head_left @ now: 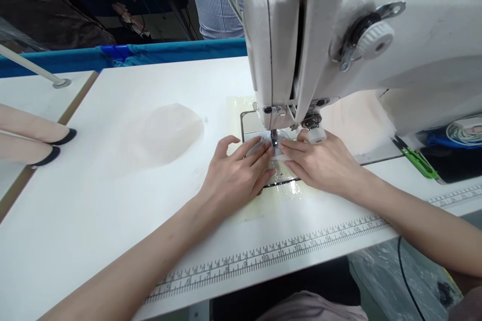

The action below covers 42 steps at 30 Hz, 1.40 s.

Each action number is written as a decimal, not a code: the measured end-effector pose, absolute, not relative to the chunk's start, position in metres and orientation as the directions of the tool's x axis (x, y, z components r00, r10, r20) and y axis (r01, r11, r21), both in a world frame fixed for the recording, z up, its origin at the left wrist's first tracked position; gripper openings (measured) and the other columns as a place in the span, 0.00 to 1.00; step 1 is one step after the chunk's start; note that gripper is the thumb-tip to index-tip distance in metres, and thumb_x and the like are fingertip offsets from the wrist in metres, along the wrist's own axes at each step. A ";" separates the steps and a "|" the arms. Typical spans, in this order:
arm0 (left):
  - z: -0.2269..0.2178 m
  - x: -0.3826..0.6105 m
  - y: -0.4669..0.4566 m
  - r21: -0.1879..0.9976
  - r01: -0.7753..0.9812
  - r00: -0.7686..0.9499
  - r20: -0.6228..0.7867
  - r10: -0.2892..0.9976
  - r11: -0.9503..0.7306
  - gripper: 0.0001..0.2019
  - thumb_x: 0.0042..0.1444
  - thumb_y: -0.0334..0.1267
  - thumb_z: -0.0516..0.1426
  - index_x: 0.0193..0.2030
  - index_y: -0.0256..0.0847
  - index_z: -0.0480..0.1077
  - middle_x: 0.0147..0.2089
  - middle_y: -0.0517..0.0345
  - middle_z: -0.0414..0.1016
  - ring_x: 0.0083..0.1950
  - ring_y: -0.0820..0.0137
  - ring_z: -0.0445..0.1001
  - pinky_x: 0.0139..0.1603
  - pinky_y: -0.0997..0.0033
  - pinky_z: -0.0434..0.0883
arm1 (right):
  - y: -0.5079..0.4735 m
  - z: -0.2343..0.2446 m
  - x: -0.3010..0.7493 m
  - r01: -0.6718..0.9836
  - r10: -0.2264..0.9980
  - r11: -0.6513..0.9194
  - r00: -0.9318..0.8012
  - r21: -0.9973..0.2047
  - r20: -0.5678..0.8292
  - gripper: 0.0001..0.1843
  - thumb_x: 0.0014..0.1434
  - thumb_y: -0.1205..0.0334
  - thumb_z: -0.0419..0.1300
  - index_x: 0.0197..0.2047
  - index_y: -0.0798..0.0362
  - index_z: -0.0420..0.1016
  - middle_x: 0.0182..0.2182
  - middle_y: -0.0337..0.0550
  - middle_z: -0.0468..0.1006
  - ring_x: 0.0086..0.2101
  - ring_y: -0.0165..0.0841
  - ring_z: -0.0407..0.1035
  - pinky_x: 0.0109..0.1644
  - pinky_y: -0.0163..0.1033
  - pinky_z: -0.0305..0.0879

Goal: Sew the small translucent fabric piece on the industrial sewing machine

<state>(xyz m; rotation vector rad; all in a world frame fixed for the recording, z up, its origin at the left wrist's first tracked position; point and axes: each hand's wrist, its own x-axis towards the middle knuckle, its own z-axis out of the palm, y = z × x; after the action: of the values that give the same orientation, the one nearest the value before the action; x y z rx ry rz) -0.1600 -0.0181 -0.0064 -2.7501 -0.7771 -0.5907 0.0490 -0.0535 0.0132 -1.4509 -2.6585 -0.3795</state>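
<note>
My left hand [235, 173] lies flat on the needle plate [249, 124] of a white sewing machine [339, 35], fingers stretched toward the presser foot [274, 141]. My right hand [320, 160] rests opposite it, fingers pressed flat on a small piece of white sheer fabric [280, 156] under the foot. Fingertips of both hands nearly meet just in front of the needle. The thumb of my right hand carries a white band [317, 135].
A pale translucent fabric piece [165, 133] lies on the white table [113, 200] to the left. Green snips [416, 159] lie at the right. A printed ruler [271, 253] runs along the front edge. People stand beyond the blue rail [150, 55].
</note>
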 end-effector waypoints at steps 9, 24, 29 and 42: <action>-0.006 -0.160 -0.016 -0.060 0.545 0.776 0.413 0.477 -0.836 0.14 0.65 0.37 0.51 0.54 0.41 0.71 0.55 0.51 0.75 0.59 0.58 0.71 0.55 0.50 0.61 | -0.051 0.013 0.049 0.843 0.826 0.505 -0.534 0.183 0.180 0.19 0.69 0.62 0.47 0.54 0.58 0.74 0.45 0.48 0.81 0.47 0.39 0.69 0.45 0.44 0.60; -0.005 -0.157 -0.024 -0.183 0.569 0.761 0.486 0.429 -0.802 0.15 0.64 0.38 0.54 0.55 0.38 0.70 0.53 0.52 0.77 0.55 0.60 0.74 0.51 0.54 0.63 | -0.037 0.005 0.058 0.885 0.827 0.452 -0.463 0.112 0.319 0.21 0.70 0.60 0.45 0.42 0.56 0.79 0.47 0.49 0.79 0.53 0.42 0.65 0.54 0.48 0.59; 0.002 -0.163 -0.023 -0.153 0.431 0.837 0.435 0.331 -0.889 0.21 0.64 0.46 0.54 0.61 0.41 0.65 0.53 0.53 0.77 0.53 0.59 0.74 0.49 0.55 0.64 | -0.042 0.016 0.059 0.879 0.817 0.458 -0.475 0.132 0.326 0.18 0.67 0.61 0.49 0.43 0.54 0.81 0.36 0.46 0.82 0.45 0.38 0.70 0.63 0.48 0.51; 0.006 -0.168 -0.018 -0.128 0.702 0.678 0.423 0.601 -0.701 0.16 0.65 0.47 0.51 0.52 0.41 0.71 0.53 0.48 0.77 0.55 0.51 0.74 0.55 0.41 0.64 | -0.061 0.018 0.056 0.793 0.765 0.584 -0.609 0.174 0.208 0.19 0.59 0.78 0.49 0.46 0.59 0.78 0.49 0.50 0.78 0.48 0.39 0.70 0.57 0.46 0.61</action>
<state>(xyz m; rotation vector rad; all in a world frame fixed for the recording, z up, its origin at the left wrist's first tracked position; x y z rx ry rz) -0.1680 -0.0184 0.0063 -2.6130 -1.0393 -0.5127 0.0556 -0.0608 0.0177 -1.3319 -2.6960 -0.3810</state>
